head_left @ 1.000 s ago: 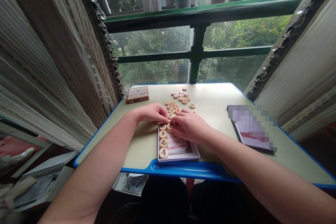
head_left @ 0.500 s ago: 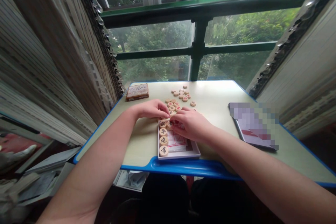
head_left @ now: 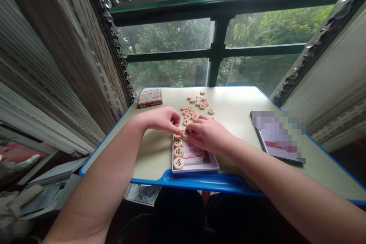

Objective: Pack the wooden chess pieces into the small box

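A shallow white box (head_left: 211,167) lies near the table's front edge, a red-lined sheet inside it. Down its left side runs a column of round wooden Chinese chess pieces with black characters, among them a lower piece (head_left: 178,163). My right hand (head_left: 207,135) is over the box's far part, its fingers closed on another chess piece (head_left: 185,134) beside the top of the column. My left hand (head_left: 162,120) hovers at the far left corner, thumb stretched toward that piece and apart from the curled fingers. Its thumb partly covers the column's top piece. Loose chess pieces (head_left: 187,116) lie beyond the hands.
A small brown box (head_left: 150,98) sits at the table's far left. On the right lies a dark-edged tablet (head_left: 278,141), its screen blurred out. More chess pieces (head_left: 198,103) are scattered farther back, before the window. Curtains hang on both sides.
My left hand has shifted slightly, its thumb now reaching over the box's top left corner and spread farther from the fingers. My right hand stays at almost the same spot.
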Tool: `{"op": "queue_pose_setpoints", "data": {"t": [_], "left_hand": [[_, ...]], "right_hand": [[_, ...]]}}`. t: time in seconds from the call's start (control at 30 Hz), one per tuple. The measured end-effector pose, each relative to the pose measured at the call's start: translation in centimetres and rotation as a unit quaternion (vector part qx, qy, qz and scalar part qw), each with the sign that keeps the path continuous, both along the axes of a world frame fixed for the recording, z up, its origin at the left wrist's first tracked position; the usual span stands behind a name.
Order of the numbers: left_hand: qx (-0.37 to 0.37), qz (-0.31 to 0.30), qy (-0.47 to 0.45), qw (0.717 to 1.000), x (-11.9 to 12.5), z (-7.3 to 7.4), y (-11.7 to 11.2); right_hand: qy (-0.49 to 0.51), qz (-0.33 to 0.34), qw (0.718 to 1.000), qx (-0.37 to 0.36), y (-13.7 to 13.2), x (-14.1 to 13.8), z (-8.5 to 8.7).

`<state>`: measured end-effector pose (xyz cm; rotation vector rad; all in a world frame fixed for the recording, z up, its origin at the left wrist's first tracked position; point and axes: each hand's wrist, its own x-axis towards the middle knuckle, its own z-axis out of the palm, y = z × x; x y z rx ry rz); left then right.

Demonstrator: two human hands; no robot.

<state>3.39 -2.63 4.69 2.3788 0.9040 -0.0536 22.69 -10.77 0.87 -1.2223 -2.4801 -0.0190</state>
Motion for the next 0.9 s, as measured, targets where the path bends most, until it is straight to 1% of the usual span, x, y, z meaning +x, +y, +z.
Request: {"op": "queue_pose_setpoints", "data": {"t": [0.17,0.37,0.53,0.9], "left_hand": [[0.004,0.008,0.021,1.000,0.05,-0.23,-0.07],[0.001,-0.006,0.043,0.999,0.15,-0.17,0.00],[0.012,-0.019,0.049,0.999,0.16,0.15,-0.03],[0.000,-0.038,0.039,0.998,0.21,0.36,0.00]], "right_hand": [[0.004,0.003,1.000,0.001,0.01,0.05,-0.01],[-0.001,0.005,1.000,-0.001,-0.01,0.06,0.12],[-0.006,0.007,1.000,-0.006,-0.02,0.08,0.20],[0.001,0.018,1.000,0.000,0.01,0.14,0.13]]}}
